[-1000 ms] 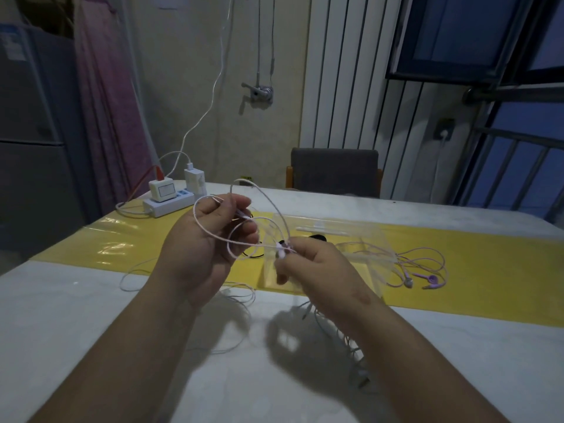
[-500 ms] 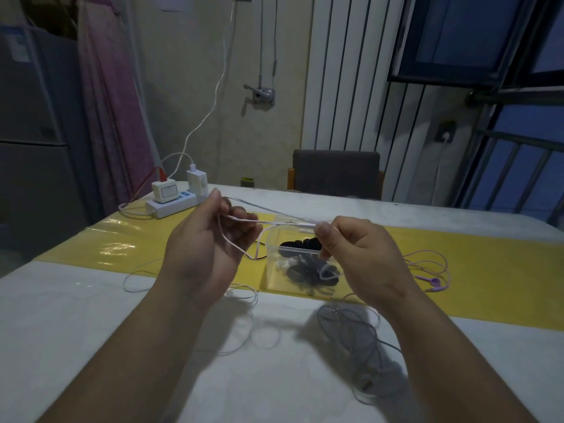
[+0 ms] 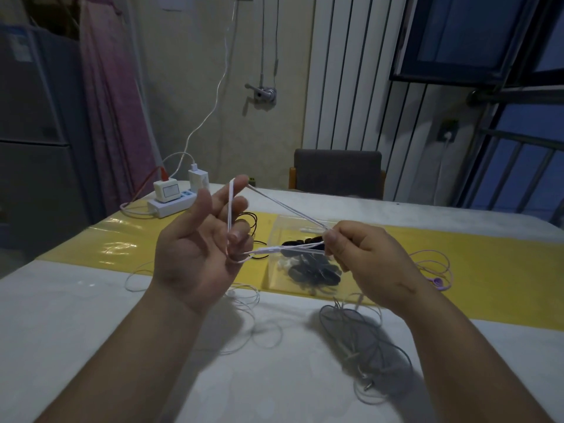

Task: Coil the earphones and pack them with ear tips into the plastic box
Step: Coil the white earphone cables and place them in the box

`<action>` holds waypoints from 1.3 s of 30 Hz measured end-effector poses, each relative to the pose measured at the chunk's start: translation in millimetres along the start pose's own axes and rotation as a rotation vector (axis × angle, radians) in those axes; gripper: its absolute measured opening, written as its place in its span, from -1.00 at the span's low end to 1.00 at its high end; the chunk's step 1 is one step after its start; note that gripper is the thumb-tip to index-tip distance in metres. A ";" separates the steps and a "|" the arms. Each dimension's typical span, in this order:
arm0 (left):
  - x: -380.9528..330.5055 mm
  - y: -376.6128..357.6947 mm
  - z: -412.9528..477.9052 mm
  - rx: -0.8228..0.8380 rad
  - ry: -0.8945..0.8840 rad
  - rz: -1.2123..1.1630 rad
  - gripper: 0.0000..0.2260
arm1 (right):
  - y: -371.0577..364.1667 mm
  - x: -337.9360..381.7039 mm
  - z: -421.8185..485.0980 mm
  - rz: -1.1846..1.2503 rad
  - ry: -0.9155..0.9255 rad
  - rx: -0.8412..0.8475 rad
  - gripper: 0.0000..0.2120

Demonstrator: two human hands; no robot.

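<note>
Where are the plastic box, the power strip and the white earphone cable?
plastic box (image 3: 279, 233): head view, its clear left wall.
power strip (image 3: 171, 207): head view, its white front side.
white earphone cable (image 3: 270, 248): head view, its inline remote.

left hand splayed, right hand pinching

Room to pass lies over the near-left tabletop; a grey cable tangle clutters the near right, white cable loops front the plastic box
</note>
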State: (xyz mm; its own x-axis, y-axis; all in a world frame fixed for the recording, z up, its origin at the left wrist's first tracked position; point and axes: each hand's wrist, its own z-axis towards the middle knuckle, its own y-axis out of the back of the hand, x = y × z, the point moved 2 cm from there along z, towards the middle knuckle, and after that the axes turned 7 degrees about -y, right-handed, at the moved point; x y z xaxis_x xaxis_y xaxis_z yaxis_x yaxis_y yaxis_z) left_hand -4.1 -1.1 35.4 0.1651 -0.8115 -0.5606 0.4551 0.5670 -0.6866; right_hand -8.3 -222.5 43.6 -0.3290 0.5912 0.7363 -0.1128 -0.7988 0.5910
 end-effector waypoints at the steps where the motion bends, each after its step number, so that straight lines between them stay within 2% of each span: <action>1: -0.1 -1.2 -0.6 0.027 0.001 0.019 -0.32 | 1.6 -0.5 0.3 0.048 -0.016 0.000 -0.66; 3: 1.9 -5.0 -0.9 0.048 0.029 0.067 -0.27 | 4.8 -2.9 0.9 0.143 -0.045 0.011 -0.59; 5: 4.3 -6.7 -1.7 0.032 0.071 0.127 -0.33 | 6.8 -5.1 0.6 0.172 -0.074 0.037 -0.52; 10: -1.0 3.4 2.5 -0.147 0.147 0.158 -0.75 | 9.5 -4.2 -4.0 0.164 -0.154 0.104 -0.44; 12: -2.6 7.8 4.0 -0.237 0.142 0.079 -0.74 | 7.7 -4.9 -4.7 0.160 -0.168 0.150 -0.44; 14: -3.5 9.8 4.5 -0.258 0.068 -0.012 -0.74 | 5.5 -5.1 -4.7 0.209 -0.167 0.197 -0.48; 15: -3.2 9.2 4.5 -0.231 0.015 -0.054 -0.71 | 4.7 -4.3 -5.0 0.256 -0.168 0.219 -0.52; 17: -2.0 3.9 4.1 -0.130 -0.064 -0.104 -0.52 | 3.5 -1.8 -6.6 0.363 -0.174 0.263 -0.59; 19: 2.8 -1.6 3.3 -0.037 -0.083 -0.108 -0.39 | 3.0 0.0 -6.9 0.432 -0.169 0.282 -0.64; 22: 10.4 -12.3 0.2 0.004 -0.063 -0.014 -0.56 | 3.5 -0.2 -6.1 0.453 -0.172 0.238 -0.63; 26: 10.6 -12.6 2.4 -0.097 -0.038 0.095 -0.67 | 7.8 -3.2 -4.0 0.371 -0.169 0.137 -0.64; 29: 7.8 -4.5 4.6 -0.212 -0.053 0.105 -0.79 | 8.2 -4.3 -4.2 0.336 -0.172 0.143 -0.62; 32: 3.9 3.6 5.9 -0.315 -0.046 0.060 -0.79 | 9.5 -3.1 -5.6 0.341 -0.169 0.184 -0.66; 34: -2.7 9.1 8.0 -0.361 -0.088 0.047 -0.86 | 14.0 -3.4 -6.4 0.371 -0.167 0.202 -0.68; 37: -10.1 12.3 9.9 -0.386 -0.133 0.038 -0.76 | 18.2 -4.8 -6.6 0.427 -0.173 0.205 -0.70; 39: -7.8 11.8 10.5 -0.375 -0.123 0.037 -0.81 | 14.8 -5.3 -5.2 0.426 -0.190 0.194 -0.70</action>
State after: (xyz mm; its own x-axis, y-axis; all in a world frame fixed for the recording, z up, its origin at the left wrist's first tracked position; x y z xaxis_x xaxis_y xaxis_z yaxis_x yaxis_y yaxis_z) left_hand 9.2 10.4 36.5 0.2891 -0.7877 -0.5440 0.0990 0.5899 -0.8014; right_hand -13.1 -238.0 46.7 -0.1292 0.2417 0.9617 0.1768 -0.9487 0.2622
